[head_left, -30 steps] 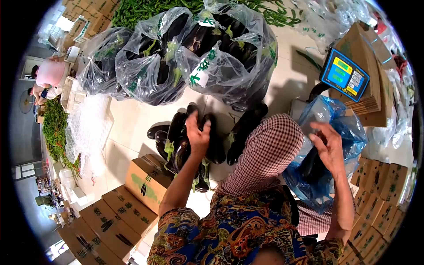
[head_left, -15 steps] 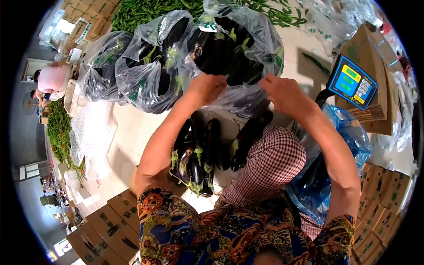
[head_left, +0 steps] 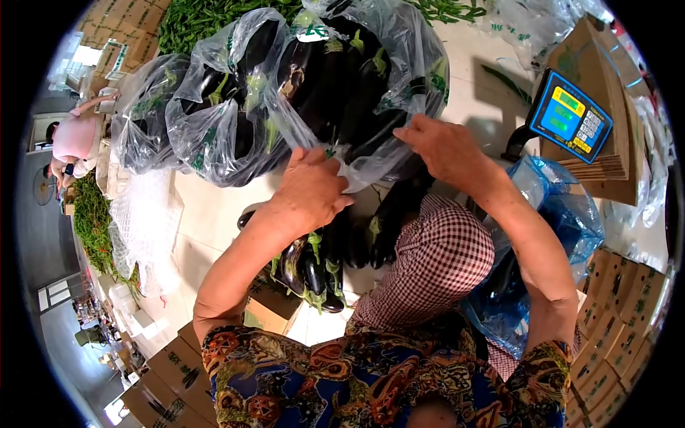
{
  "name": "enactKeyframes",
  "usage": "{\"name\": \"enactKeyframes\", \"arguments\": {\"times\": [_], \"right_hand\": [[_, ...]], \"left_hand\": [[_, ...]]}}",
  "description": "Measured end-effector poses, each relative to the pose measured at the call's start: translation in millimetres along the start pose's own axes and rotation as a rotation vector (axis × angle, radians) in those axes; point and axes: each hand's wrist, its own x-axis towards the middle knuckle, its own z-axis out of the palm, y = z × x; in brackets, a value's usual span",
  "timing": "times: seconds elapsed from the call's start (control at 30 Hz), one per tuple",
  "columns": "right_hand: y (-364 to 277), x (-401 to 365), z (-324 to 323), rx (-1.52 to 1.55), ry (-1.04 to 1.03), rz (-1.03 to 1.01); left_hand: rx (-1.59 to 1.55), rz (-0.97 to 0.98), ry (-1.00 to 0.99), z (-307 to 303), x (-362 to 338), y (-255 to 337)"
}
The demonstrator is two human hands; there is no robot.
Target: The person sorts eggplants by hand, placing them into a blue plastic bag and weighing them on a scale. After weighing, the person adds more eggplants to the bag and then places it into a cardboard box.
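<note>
A clear plastic bag (head_left: 419, 60) full of dark eggplants (head_left: 360, 107) stands in front of me, its mouth towards my body. My left hand (head_left: 308, 187) is closed on the near edge of that bag. On the other side, my right hand (head_left: 444, 148) pinches the bag's right edge between thumb and fingers. Below my hands, several loose eggplants (head_left: 314, 271) lie on the floor beside my knee, partly hidden by my left forearm.
More bagged eggplants (head_left: 246, 139) sit to the left, with green peppers (head_left: 207, 25) behind. A scale display (head_left: 571, 123) and flattened cardboard (head_left: 596, 93) stand at right, above a blue plastic bag (head_left: 564, 207). Boxes (head_left: 175, 378) flank me; a person in pink (head_left: 75, 135) is far left.
My left hand has come down and left, pulling the bag's near edge towards me. My right hand has shifted slightly left and down, still pinching the plastic. The view has shifted a little.
</note>
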Motion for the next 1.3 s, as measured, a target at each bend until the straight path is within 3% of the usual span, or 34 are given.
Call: {"name": "enactKeyframes", "arguments": {"times": [0.1,0.13,0.17,0.23,0.33,0.43,0.47,0.57,0.63,0.67,0.73,0.8,0.93,1.03,1.13,1.2,1.3], "right_hand": [[-1,-1,-6,0.011,-0.193,-0.014],[3,-7,0,-0.013,-0.186,-0.030],[8,-16,12,-0.038,-0.178,-0.048],[10,-22,14,-0.038,-0.200,-0.033],[-2,-21,-1,0.051,-0.219,0.027],[-17,-22,-6,0.160,-0.161,-0.010],[-19,-19,-8,0.194,-0.172,-0.034],[-19,-19,-7,0.330,-0.200,-0.107],[-19,-15,-12,0.404,-0.215,-0.130],[-22,-12,-19,0.435,-0.228,-0.126],[-36,-4,-36,0.448,-0.254,-0.078],[-45,1,-43,0.383,-0.260,-0.065],[-57,3,-28,0.266,-0.166,-0.056],[-56,-7,-31,0.170,-0.206,0.007],[-51,-13,-36,0.166,-0.281,0.023],[-44,-11,-30,0.234,-0.185,-0.005],[-48,3,-23,0.254,-0.006,-0.031]], "left_hand": [[-0.168,-0.007,0.232,-12,21,-19],[-0.429,-0.227,0.375,-23,30,-15],[-0.436,-0.195,0.476,-31,46,-21],[-0.472,-0.229,0.414,-21,70,-29],[-0.259,-0.012,0.395,38,108,-57],[-0.171,-0.154,0.688,37,144,-53],[-0.283,-0.309,0.593,35,150,-57],[-0.319,-0.251,-0.219,28,155,-84],[-0.433,-0.087,-0.452,46,158,-86],[-0.593,-0.016,-0.282,64,146,-89],[-0.724,-0.012,-0.195,63,135,-77],[-0.658,-0.143,-0.365,53,144,-62],[-0.353,-0.377,-0.297,67,142,-29],[-0.373,-0.518,-0.302,46,144,-22],[-0.994,-0.559,-0.417,15,129,-53],[-0.977,-0.590,-0.285,26,110,-77],[-0.964,-0.711,-0.173,-7,89,-82]]}}
